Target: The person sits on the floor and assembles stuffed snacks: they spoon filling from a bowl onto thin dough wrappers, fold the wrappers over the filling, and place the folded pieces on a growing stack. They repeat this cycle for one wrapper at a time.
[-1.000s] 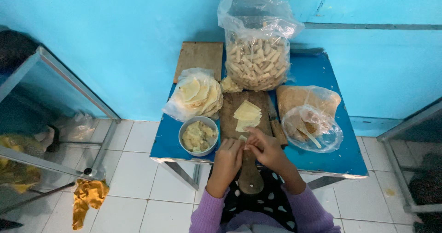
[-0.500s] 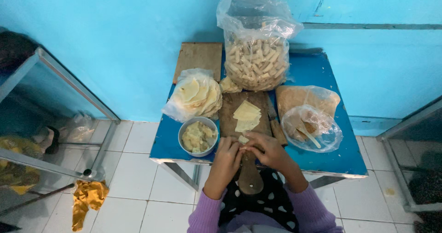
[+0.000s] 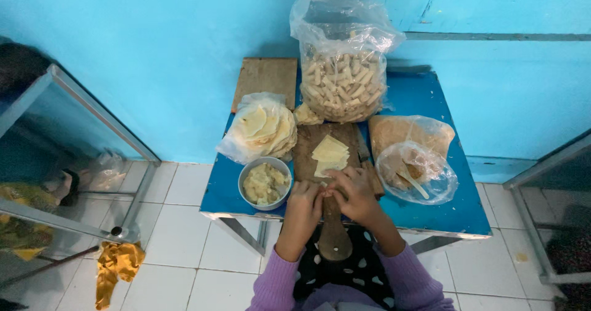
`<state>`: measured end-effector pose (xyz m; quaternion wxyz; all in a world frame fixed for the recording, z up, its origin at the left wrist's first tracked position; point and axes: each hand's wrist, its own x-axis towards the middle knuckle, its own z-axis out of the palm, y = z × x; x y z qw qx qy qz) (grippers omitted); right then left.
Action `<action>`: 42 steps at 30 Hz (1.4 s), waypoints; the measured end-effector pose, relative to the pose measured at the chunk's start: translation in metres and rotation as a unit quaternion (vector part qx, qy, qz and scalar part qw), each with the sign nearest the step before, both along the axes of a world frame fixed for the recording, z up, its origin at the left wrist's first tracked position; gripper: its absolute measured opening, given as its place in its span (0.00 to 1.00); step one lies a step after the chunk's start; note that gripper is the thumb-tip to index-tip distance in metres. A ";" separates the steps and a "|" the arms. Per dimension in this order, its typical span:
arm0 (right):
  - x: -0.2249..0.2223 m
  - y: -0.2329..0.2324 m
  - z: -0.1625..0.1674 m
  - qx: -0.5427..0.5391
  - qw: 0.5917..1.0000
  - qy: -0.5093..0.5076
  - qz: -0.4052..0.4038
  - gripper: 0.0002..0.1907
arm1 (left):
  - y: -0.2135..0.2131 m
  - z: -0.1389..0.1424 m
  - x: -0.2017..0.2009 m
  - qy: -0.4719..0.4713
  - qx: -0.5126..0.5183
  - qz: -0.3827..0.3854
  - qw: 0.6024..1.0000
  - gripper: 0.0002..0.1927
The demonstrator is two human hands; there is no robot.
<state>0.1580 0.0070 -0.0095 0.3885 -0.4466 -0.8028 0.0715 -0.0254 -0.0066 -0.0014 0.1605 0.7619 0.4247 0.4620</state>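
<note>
My left hand (image 3: pixel 306 201) and my right hand (image 3: pixel 352 191) meet over the near end of a dark wooden board (image 3: pixel 306 146) on a small blue table (image 3: pixel 418 92). Their fingers are curled together around a small pale piece of wrapper, mostly hidden between them. A short stack of pale yellow wrapper sheets (image 3: pixel 330 153) lies on the board just beyond my fingers. A grey bowl (image 3: pixel 265 183) of yellowish mashed filling stands left of my left hand.
A large clear bag of rolled pale pieces (image 3: pixel 342 83) stands at the table's back. A bag of round wrappers (image 3: pixel 261 126) lies left, a plastic-covered bowl with a spoon (image 3: pixel 416 173) right. Glass cabinets flank the table; a yellow cloth (image 3: pixel 116 265) lies on the tiled floor.
My hands have stayed together at the board's near end, with only small finger movements on the piece. Nothing else has moved.
</note>
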 end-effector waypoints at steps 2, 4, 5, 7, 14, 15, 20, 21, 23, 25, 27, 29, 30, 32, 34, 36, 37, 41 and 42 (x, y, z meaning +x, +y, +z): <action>-0.002 -0.001 -0.002 0.021 1.000 0.011 -0.002 0.27 | 0.001 -0.001 0.002 0.002 0.001 0.005 1.000 0.06; -0.003 -0.001 -0.003 0.040 0.999 0.028 0.003 0.27 | 0.003 -0.003 0.002 0.007 -0.001 0.011 1.000 0.05; -0.004 -0.002 -0.003 0.034 0.999 0.019 0.006 0.27 | 0.004 -0.005 0.003 0.010 -0.005 0.017 1.000 0.04; -0.004 -0.003 -0.003 0.021 1.000 0.002 0.009 0.28 | 0.006 -0.008 0.003 0.015 -0.015 0.024 0.999 0.03; -0.011 0.000 -0.006 0.058 0.996 -0.058 -0.025 0.28 | 0.004 -0.015 0.006 0.027 -0.001 0.049 0.998 0.06; -0.012 0.001 -0.007 0.073 0.995 -0.065 -0.030 0.29 | 0.002 -0.015 0.007 0.037 0.015 0.054 0.998 0.07; -0.017 0.000 -0.010 0.059 0.996 -0.046 -0.049 0.30 | 0.003 -0.016 0.011 0.061 0.004 0.077 0.995 0.05; -0.017 -0.002 -0.011 0.059 0.997 -0.033 -0.048 0.30 | 0.004 -0.017 0.011 0.059 0.010 0.080 0.995 0.05; -0.017 -0.004 -0.010 0.060 0.997 -0.032 -0.048 0.30 | 0.007 -0.020 0.012 0.042 0.017 0.076 0.996 0.06; -0.017 -0.004 -0.009 0.062 0.995 -0.055 -0.054 0.31 | 0.009 -0.022 0.012 0.031 0.011 0.077 0.996 0.10; -0.016 0.002 -0.006 0.075 0.995 -0.065 -0.033 0.31 | 0.011 -0.022 0.012 0.026 -0.002 0.086 0.996 0.16; -0.017 0.008 -0.004 0.072 0.995 -0.066 -0.023 0.31 | 0.008 -0.020 0.011 0.004 0.006 0.073 0.997 0.22; -0.017 0.012 -0.003 0.063 0.996 -0.064 -0.022 0.31 | 0.005 -0.018 0.011 -0.008 0.009 0.067 0.998 0.25; -0.017 0.014 -0.004 0.012 1.000 0.000 -0.022 0.30 | -0.001 -0.012 0.011 -0.033 0.014 0.070 0.997 0.22; -0.014 0.014 -0.006 -0.070 0.990 0.122 -0.024 0.30 | -0.005 -0.005 0.011 -0.067 0.014 0.065 0.996 0.22; -0.007 0.012 -0.009 -0.164 0.962 0.220 -0.004 0.33 | -0.008 0.001 0.013 -0.110 0.007 0.053 0.993 0.24; -0.003 0.010 -0.010 -0.212 0.940 0.267 0.005 0.34 | -0.010 0.003 0.013 -0.120 -0.004 0.045 0.992 0.26; 0.011 0.006 -0.006 -0.325 0.842 0.406 0.142 0.35 | -0.010 0.005 0.016 -0.175 -0.051 0.003 0.983 0.34; 0.014 0.003 -0.002 -0.331 0.841 0.401 0.146 0.34 | -0.009 0.005 0.017 -0.192 -0.064 -0.011 0.979 0.35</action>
